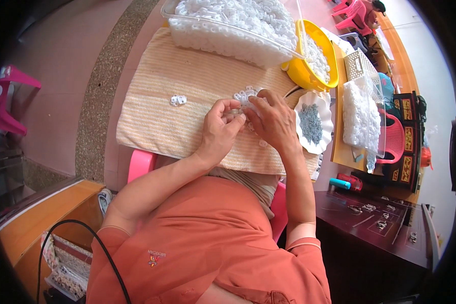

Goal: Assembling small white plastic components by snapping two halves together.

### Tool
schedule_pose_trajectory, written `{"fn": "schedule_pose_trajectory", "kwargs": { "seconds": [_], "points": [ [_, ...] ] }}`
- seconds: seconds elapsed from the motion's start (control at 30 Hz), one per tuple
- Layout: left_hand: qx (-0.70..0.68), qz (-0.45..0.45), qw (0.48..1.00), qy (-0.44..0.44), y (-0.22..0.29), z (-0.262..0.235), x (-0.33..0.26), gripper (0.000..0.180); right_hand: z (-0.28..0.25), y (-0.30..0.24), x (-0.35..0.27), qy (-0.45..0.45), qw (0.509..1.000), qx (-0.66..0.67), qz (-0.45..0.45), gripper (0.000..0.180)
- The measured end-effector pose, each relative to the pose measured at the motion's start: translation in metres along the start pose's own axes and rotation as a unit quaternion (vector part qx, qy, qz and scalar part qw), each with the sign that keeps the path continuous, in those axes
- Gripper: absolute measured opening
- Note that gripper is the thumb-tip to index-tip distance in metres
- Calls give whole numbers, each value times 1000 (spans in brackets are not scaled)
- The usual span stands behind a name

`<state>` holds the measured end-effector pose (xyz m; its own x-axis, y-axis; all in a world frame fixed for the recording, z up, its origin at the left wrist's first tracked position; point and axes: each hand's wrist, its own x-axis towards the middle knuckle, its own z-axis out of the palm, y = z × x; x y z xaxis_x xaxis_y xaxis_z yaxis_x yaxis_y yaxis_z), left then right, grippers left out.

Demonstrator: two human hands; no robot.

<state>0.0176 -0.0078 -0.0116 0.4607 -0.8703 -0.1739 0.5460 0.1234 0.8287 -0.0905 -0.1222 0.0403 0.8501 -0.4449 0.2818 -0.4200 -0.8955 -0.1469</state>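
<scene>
A person in an orange shirt faces a striped cream towel spread over a table, a pink seat edge showing just below the towel's near left corner. To the right of the towel's near edge, a dark glossy tabletop bears scattered metal parts.

The two bare hands meet over the right half of the towel. The left hand is half curled, thumb and forefinger close together; the right hand arches in from the other side, fingers bent and tips near the left's. A bit of white shows between the fingertips, but the fingers cover so much that which hand has hold of it, if either, cannot be told. Small white pieces lie loosely heaped on the towel just beyond the fingertips, while a smaller cluster sits apart on the towel's left half.

At the towel's right edge, a white dish with a wavy rim holds small grey parts. At the towel's far right corner stands a yellow basin of white pieces, and along its far edge a clear bin heaped with more. Well to the right of the towel, another clear bin stands before a pink chair; farther off, beyond the towel's far right corner, is another person
</scene>
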Motion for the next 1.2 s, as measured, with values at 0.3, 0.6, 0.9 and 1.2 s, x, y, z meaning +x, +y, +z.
{"fn": "schedule_pose_trajectory", "kwargs": {
  "seconds": [0.3, 0.6, 0.9, 1.2],
  "points": [
    [-3, 17, 999, 39, 2, 4, 1, 27, -6, 8, -3, 26, 1000, 6, -13, 24],
    [-26, 44, 995, 85, 11, 1, 0, 31, -12, 5, 9, 6, 998, 52, -27, 25],
    [-52, 65, 992, 93, 14, -2, 3, 32, -1, 5, 20, -68, 996, 39, -32, 25],
    [-53, 74, 990, 110, 19, -5, 9, 30, -2, 9, 13, -75, 995, 63, -11, 19]
  ]
}}
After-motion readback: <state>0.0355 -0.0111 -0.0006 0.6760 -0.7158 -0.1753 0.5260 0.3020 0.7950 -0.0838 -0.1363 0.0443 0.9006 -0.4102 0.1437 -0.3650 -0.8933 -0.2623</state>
